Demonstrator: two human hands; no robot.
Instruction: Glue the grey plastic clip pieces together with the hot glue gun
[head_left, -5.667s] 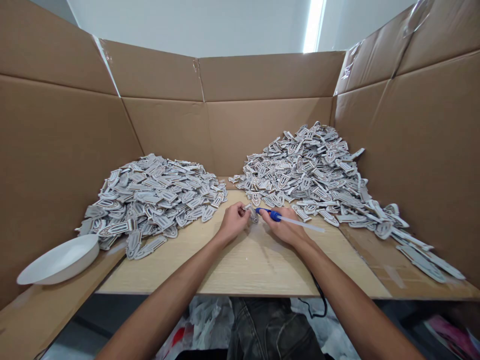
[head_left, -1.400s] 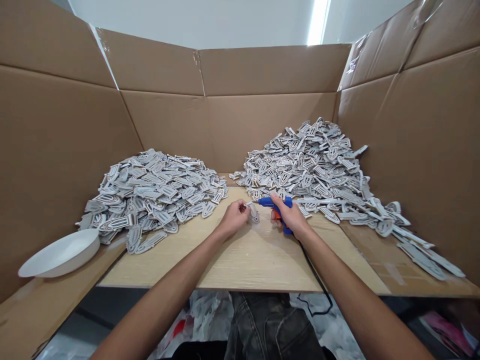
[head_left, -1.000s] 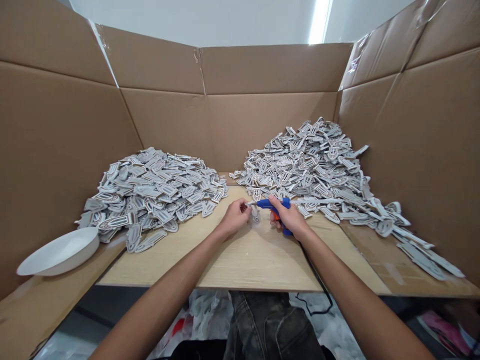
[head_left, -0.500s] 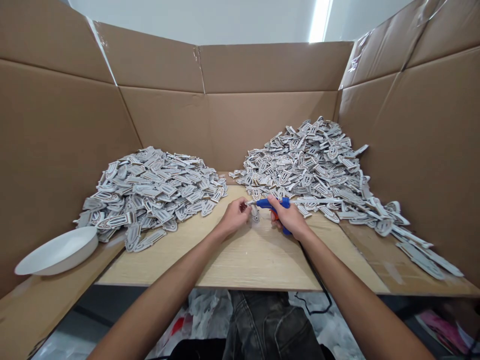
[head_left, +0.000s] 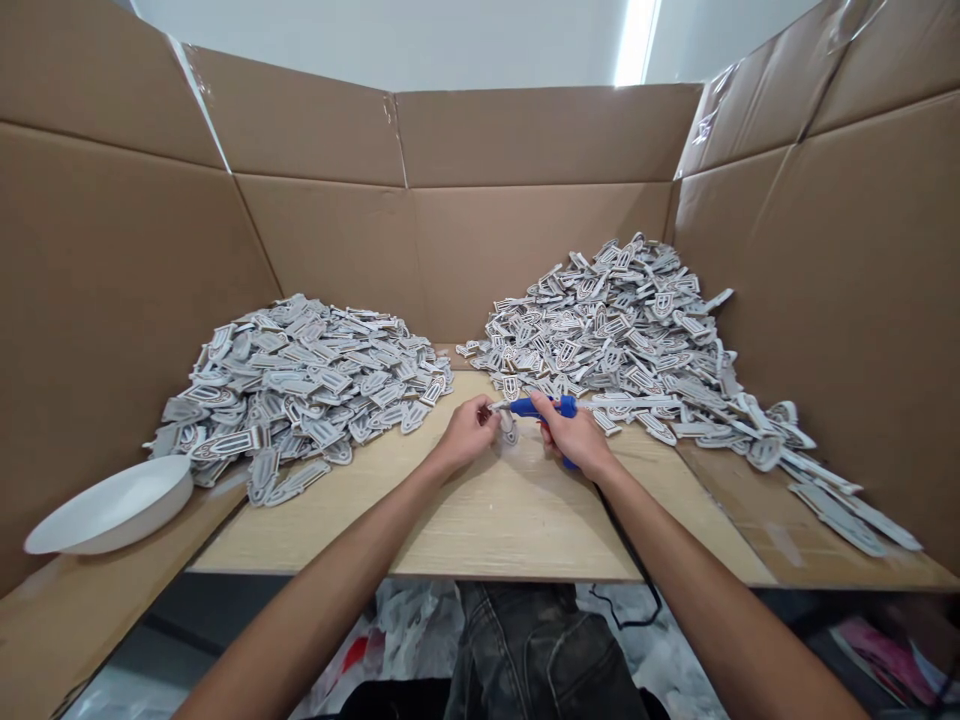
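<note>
My right hand [head_left: 574, 438] is wrapped round a blue glue gun [head_left: 531, 407], whose nozzle points left. A clear glue stick [head_left: 634, 401] runs out of its back end. The fingers of my left hand [head_left: 471, 428] are pinched together at the nozzle tip; what they hold is too small to make out. A small grey-white piece [head_left: 509, 430] lies on the wooden board [head_left: 517, 510] just beneath the nozzle, between my hands.
Heaps of flat grey-white pieces stand at the left [head_left: 300, 370] and right [head_left: 615, 320]. A white bowl [head_left: 112, 505] sits at the far left. Cardboard walls [head_left: 540, 235] enclose the back and sides. A black cable [head_left: 626, 540] hangs over the front edge.
My right index finger has shifted slightly on the glue gun, and the orange-red trigger no longer shows. The whole view has shifted slightly; both hands stay at nearly the same place.
</note>
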